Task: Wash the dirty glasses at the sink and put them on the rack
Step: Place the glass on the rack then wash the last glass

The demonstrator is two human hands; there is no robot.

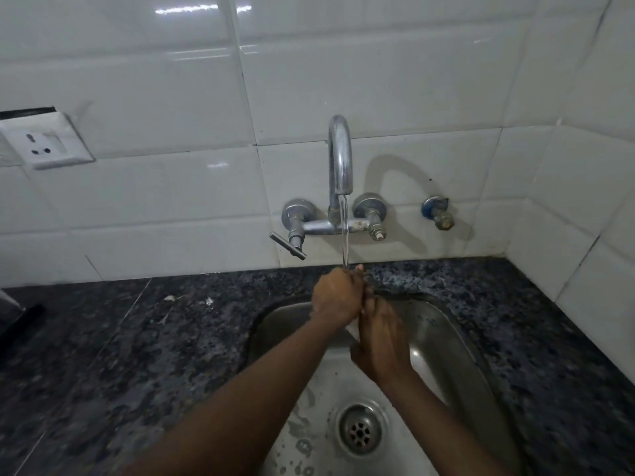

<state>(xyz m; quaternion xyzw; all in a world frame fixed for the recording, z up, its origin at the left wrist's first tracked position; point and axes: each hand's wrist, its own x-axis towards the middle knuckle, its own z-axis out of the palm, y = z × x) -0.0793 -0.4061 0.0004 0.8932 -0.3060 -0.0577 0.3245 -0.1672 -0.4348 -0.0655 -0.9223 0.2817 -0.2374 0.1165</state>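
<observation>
Closest to the camera is the round metal drain (360, 430), low in the shiny steel sink (443, 341). Drops and smears of water lie on the sink floor around it.

Two bare arms reach up from the bottom edge over the sink. The right hand (381, 341) is a bit nearer. Its fingers point up toward the other hand and bend in, and it touches the left hand. The left hand (338, 297) is higher, right under the water. Its fingers are curled over, closed around something. A pale, see-through shape shows between the two hands, but it is too blurry to say if it is a glass. So I cannot tell what the hands hold, and I cannot tell where a glass is.

Around the sink is a dark speckled stone counter (137, 338). A few small pale scraps (170, 297) lie on it, left of the sink. A dark thing (20, 321) sits at the far left edge, too cut off to name.

Water (345, 235) runs straight down from the curved silver tap (340, 159) onto the left hand. The tap is fixed to the white tiled wall (154, 80). Its left handle (288, 246) sticks out sideways. A small valve (439, 213) sits on the wall to the right. A white plug socket (46, 142) is on the wall far to the left.
</observation>
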